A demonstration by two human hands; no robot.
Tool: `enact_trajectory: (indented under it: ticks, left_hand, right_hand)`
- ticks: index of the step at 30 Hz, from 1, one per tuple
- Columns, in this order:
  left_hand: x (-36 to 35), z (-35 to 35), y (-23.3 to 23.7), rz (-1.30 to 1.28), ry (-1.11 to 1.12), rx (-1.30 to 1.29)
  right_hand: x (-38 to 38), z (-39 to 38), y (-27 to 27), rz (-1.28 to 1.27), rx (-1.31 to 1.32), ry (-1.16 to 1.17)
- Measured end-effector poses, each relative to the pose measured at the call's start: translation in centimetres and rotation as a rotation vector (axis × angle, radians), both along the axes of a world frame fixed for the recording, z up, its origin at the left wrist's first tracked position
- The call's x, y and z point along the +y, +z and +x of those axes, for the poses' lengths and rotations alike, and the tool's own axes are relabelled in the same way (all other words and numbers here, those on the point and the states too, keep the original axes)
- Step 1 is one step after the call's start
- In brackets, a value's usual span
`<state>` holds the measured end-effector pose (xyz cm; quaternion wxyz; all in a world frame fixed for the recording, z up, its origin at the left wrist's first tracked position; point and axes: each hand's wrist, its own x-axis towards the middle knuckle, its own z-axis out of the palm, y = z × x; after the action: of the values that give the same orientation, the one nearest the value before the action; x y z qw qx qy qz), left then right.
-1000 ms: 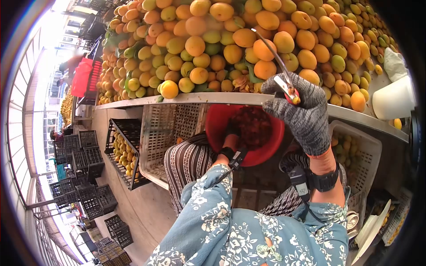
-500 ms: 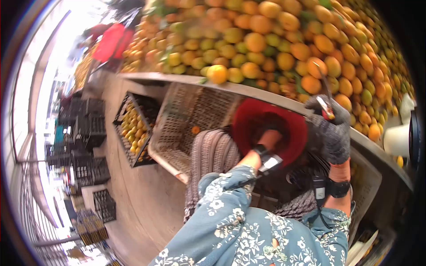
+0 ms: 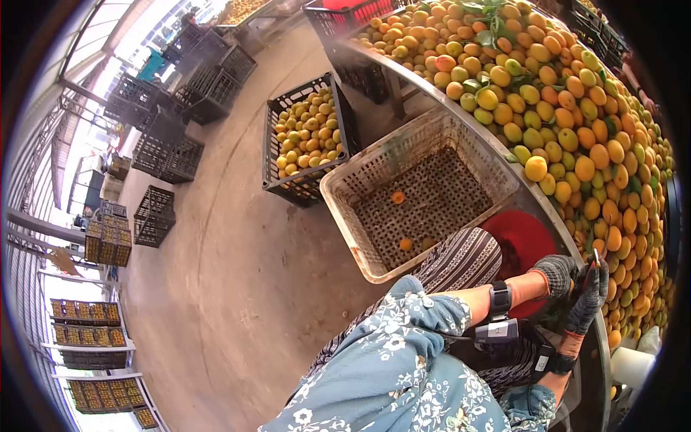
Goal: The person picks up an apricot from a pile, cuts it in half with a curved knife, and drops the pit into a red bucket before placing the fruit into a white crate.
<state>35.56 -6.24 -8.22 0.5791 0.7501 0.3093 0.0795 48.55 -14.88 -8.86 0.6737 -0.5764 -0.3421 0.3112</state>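
in the head view, both gloved hands meet close together near the metal table edge [image 3: 602, 367], beside the heap of fruit [image 3: 568, 137]. the right hand [image 3: 590, 306] has its fingers curled closed around a small red-and-silver tool [image 3: 595, 263], whose pale tip points up toward the fruit. the left hand [image 3: 558, 272] is bent in toward it, fingers bunched rather than spread; whether it pinches anything i cannot tell, since the fingertips are lost against the other glove. to work well here, i'd keep the right grip snug and low on the tool, with the tip turned away from the left fingers (a knitted glove may not stop a sharp edge). the left hand does best as a steady partner, just clear of the tip's path, with both wrists loose. small, slow strokes should give more control than big ones with the hands this close. the red bucket [image 3: 524, 234] sits below the table edge, beside the left forearm, so working over its mouth could catch anything dropped, while the pale crate [image 3: 347, 232] is farther off. gentle pressure seems wise, as ripe fruit could bruise or slip.
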Motion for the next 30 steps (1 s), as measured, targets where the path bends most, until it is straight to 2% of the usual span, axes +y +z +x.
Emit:
enact_trajectory:
  ticks: [2, 3, 6, 7, 9, 10, 11, 12, 13, 14, 15, 16, 17, 18, 19, 20, 21, 22, 23, 24, 25, 26, 27, 28, 30]
  left_hand:
    - [0.6, 0.4, -0.1, -0.018, -0.025, -0.007]
    - [0.7, 0.6, -0.2, -0.032, -0.055, -0.005]
    - [0.5, 0.9, 0.3, 0.047, 0.059, -0.019]
    - [0.5, 0.8, 0.8, 0.033, 0.069, -0.023]
    - [0.5, 0.6, 1.8, 0.025, 0.244, -0.119]
    - [0.7, 0.5, 1.9, 0.011, 0.254, -0.124]
    - [1.0, 0.6, 2.1, -0.03, 0.301, -0.185]
    - [1.5, 0.7, 2.3, -0.068, 0.347, -0.245]
    - [2.2, -0.8, 3.4, -0.146, 0.37, -0.332]
    - [2.9, -0.2, 2.7, -0.327, 0.393, -0.433]
    - [3.4, -0.2, 2.3, -0.378, 0.427, -0.544]
    - [4.0, 0.0, 1.9, -0.428, 0.451, -0.659]
    - [4.5, -0.2, 2.3, -0.603, 0.488, -0.843]
    - [4.9, -0.7, 2.4, -0.815, 0.505, -0.877]
    - [5.7, -2.4, 3.1, -0.809, 0.468, -0.922]
    - [5.9, -4.2, 3.6, -0.793, 0.475, -0.848]
    - [6.3, -5.6, 4.4, -0.773, 0.446, -0.877]
    - [7.2, -5.8, 4.1, -0.641, 0.416, -0.937]
    - [7.5, -6.3, 3.7, -0.851, 0.376, -1.064]
    - [7.8, -6.9, 4.2, -0.881, 0.361, -1.069]
    - [8.2, -7.2, 4.2, -0.918, 0.3, -1.116]
    - [8.5, -7.5, 4.7, -0.925, 0.226, -1.16]
    - [8.5, -7.5, 5.2, -0.976, 0.216, -1.177]
    - [8.6, -7.3, 5.3, -0.943, 0.229, -1.176]
    - [8.4, -6.6, 5.8, -0.729, 0.266, -1.045]
  right_hand:
    - [-0.1, -0.2, 0.5, 0.03, -0.025, -0.109]
    - [-0.5, 0.2, 0.5, 0.011, 0.035, -0.08]
    - [-1.4, 3.8, -0.8, -0.105, -0.022, -0.05]
    - [-1.2, 3.9, -0.5, -0.057, -0.198, -0.093]
    - [-1.5, 3.1, 1.4, -0.093, -0.139, -0.082]
    - [-1.7, 2.8, 2.1, -0.111, -0.076, -0.087]
    - [-1.7, 3.2, 2.1, -0.101, -0.227, -0.101]
    - [-1.6, 3.1, 2.4, -0.11, -0.235, -0.093]
    - [-1.5, 2.8, 2.8, -0.122, -0.17, -0.086]
    - [-1.4, 2.6, 2.9, -0.133, -0.103, -0.082]
    - [-1.7, 2.7, 1.8, -0.147, -0.782, -0.094]
    - [-1.5, 2.5, 1.5, -0.145, -0.789, -0.102]
    - [-1.0, 2.3, 1.6, -0.176, -0.452, -0.038]
    - [-0.7, 2.3, 1.3, -0.195, -0.114, 0.024]
    - [-0.4, 2.3, 0.9, -0.192, -0.114, 0.084]
    - [0.2, 1.9, 0.2, -0.063, -0.131, 0.137]
    - [0.5, 0.2, -0.1, -0.198, -0.386, 0.041]
    - [1.0, -2.9, 2.2, -0.201, -0.557, 0.067]
    - [1.9, -5.7, 3.8, -0.169, -0.244, 0.004]
    - [1.9, -6.6, 5.5, -0.206, -0.112, 0.082]
    - [2.2, -7.1, 6.5, -0.252, -0.102, 0.099]
    - [2.9, -7.0, 4.9, -0.119, 0.105, 0.027]
    - [2.8, -7.6, 6.9, -0.156, 0.137, 0.099]
    - [3.0, -7.4, 7.2, -0.135, 0.141, 0.068]
    - [3.3, -6.9, 7.3, 0.036, 0.265, 0.226]
